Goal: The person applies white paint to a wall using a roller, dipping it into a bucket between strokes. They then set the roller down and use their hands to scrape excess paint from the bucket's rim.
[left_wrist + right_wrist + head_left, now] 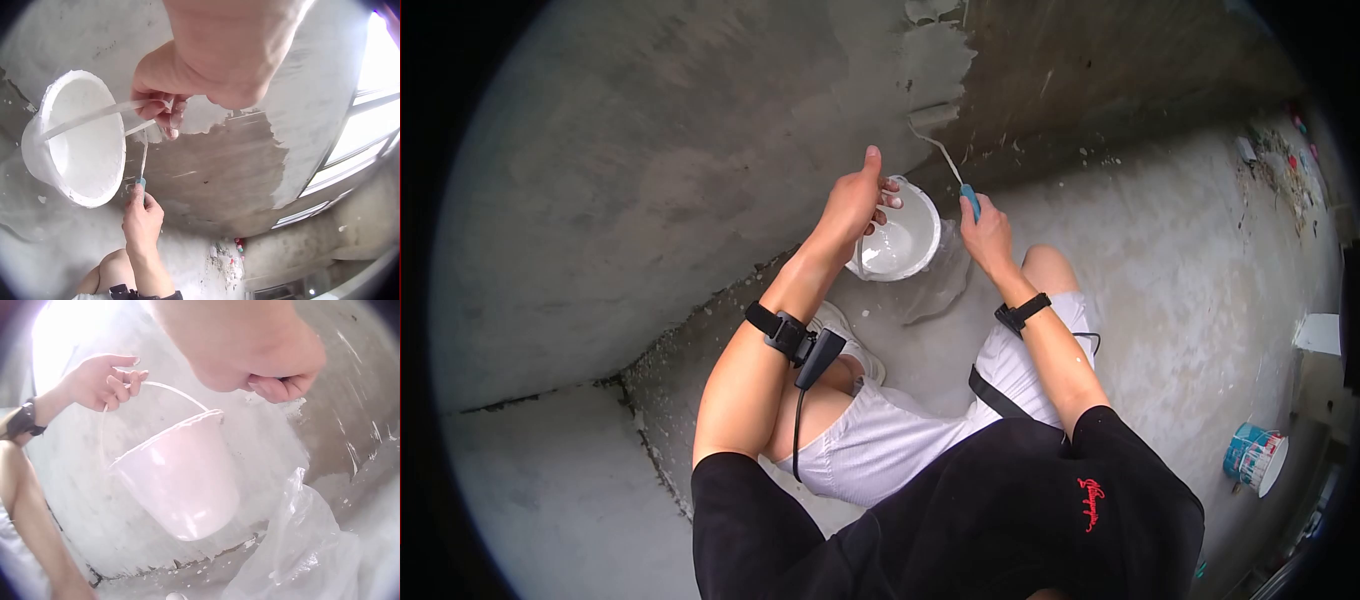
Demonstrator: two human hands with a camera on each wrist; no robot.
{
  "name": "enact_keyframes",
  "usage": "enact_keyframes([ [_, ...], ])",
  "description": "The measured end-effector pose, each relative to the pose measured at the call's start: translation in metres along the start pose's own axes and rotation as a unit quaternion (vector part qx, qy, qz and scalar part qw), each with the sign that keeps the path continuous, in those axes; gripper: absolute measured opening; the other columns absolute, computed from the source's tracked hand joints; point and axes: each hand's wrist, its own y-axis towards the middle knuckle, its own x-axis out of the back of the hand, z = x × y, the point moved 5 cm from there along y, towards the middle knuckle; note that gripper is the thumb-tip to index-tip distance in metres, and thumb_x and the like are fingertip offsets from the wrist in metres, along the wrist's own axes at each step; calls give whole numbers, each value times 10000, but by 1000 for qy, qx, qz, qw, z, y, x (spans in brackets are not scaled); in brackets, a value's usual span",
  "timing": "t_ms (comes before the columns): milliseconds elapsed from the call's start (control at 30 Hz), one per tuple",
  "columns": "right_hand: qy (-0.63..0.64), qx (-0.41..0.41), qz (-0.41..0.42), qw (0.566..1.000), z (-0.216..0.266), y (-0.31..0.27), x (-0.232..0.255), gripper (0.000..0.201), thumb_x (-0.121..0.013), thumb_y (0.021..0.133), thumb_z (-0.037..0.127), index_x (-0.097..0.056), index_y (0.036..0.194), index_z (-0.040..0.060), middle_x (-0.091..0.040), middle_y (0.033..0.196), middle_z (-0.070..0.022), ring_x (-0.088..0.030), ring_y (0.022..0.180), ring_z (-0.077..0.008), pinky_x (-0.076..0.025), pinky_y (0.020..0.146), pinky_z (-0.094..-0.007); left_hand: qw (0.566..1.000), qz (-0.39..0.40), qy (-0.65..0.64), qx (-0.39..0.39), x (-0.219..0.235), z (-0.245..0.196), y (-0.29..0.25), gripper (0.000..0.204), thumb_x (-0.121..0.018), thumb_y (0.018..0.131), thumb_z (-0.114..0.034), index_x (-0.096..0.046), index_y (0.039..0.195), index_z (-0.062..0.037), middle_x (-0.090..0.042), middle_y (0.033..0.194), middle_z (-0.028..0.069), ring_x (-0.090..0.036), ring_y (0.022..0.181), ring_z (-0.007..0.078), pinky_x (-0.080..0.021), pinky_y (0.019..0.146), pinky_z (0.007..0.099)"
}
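Note:
My left hand holds a white plastic bucket by its thin bail handle, with the fingers curled round it and the thumb sticking out. Tilted, the bucket hangs beside the wall, and its inside looks wet with white paint. In my right hand is a small paint roller, gripped by its blue handle. The roller's bent wire frame reaches up to the pale roller head, which lies at the wall. My right hand hides the roller in the right wrist view.
On the wall, a pale coated area borders a bare brown patch. A clear plastic sheet lies on the floor under the bucket. Farther right are a blue-and-white pail and scattered debris. My knees are bent close by.

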Motion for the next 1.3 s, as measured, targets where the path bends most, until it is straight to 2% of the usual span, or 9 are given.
enact_keyframes([
  [33, 0, -2, -1, 1000, 2, 0, 1, 326, -537, 964, 333, -657, 1034, 37, -669, 815, -264, -632, 813, -482, -500, 696, -542, 1000, 5, -16, 3, -1, 0, 0, 688, -291, 1004, -626, -645, 1037, -36, -645, 815, 2, -483, 621, 86, -356, 572, 250],
  [233, 34, 21, -54, 998, 27, 6, 21, 313, -553, 963, 313, -668, 1045, 33, -667, 813, -257, -636, 800, -473, -501, 683, -526, 999, -13, -44, 23, 1, -1, 0, 728, -258, 985, -677, -637, 1039, -58, -678, 862, 4, -575, 680, 90, -408, 652, 274],
  [400, 74, 87, -124, 986, 58, 19, 47, 271, -565, 965, 273, -657, 1039, 29, -661, 804, -253, -640, 782, -458, -506, 651, -495, 998, -16, -63, 25, 0, -3, -3, 715, -259, 985, -674, -631, 1053, -67, -682, 878, 6, -612, 722, 101, -417, 666, 277],
  [500, 72, 112, -137, 982, 67, 20, 52, 275, -552, 971, 281, -649, 1044, 34, -663, 790, -247, -641, 769, -458, -509, 646, -501, 997, -22, -66, 28, 2, 1, -3, 704, -258, 989, -666, -629, 1057, -71, -681, 879, 9, -619, 728, 103, -419, 669, 281],
  [600, 18, 71, -103, 992, 50, 19, 41, 273, -538, 976, 292, -642, 1034, 45, -666, 775, -243, -642, 763, -457, -511, 645, -510, 997, -31, -70, 25, 5, 3, -3, 694, -257, 992, -661, -629, 1045, -77, -679, 874, 8, -614, 720, 101, -417, 668, 282],
  [867, -3, 4, -33, 999, 9, 2, 13, 338, -512, 980, 352, -643, 1025, 43, -670, 796, -253, -636, 785, -475, -499, 677, -542, 996, -38, -71, 25, 5, 1, -1, 670, -262, 993, -657, -635, 997, -100, -672, 863, -8, -600, 708, 94, -406, 666, 281],
  [1100, -4, -9, 19, 1000, 18, -1, 9, 371, -502, 981, 368, -656, 1000, 32, -667, 824, -267, -628, 823, -486, -492, 718, -546, 997, -34, -63, -9, 3, -8, -5, 667, -268, 995, -649, -641, 978, -97, -651, 854, -24, -571, 686, 91, -383, 655, 288],
  [1233, 22, 7, -17, 1000, 37, 0, 20, 348, -514, 981, 347, -649, 996, 27, -662, 802, -260, -632, 800, -478, -493, 687, -535, 997, -29, -67, -21, -3, -18, -6, 673, -272, 996, -647, -643, 979, -86, -641, 848, -18, -556, 671, 93, -376, 628, 273],
  [1300, 72, 56, -68, 994, 49, 6, 30, 309, -529, 981, 313, -644, 1000, 28, -654, 771, -250, -637, 771, -466, -493, 652, -522, 997, -25, -67, -24, -5, -16, -4, 677, -273, 995, -648, -642, 978, -81, -643, 846, -14, -553, 668, 93, -373, 617, 269],
])
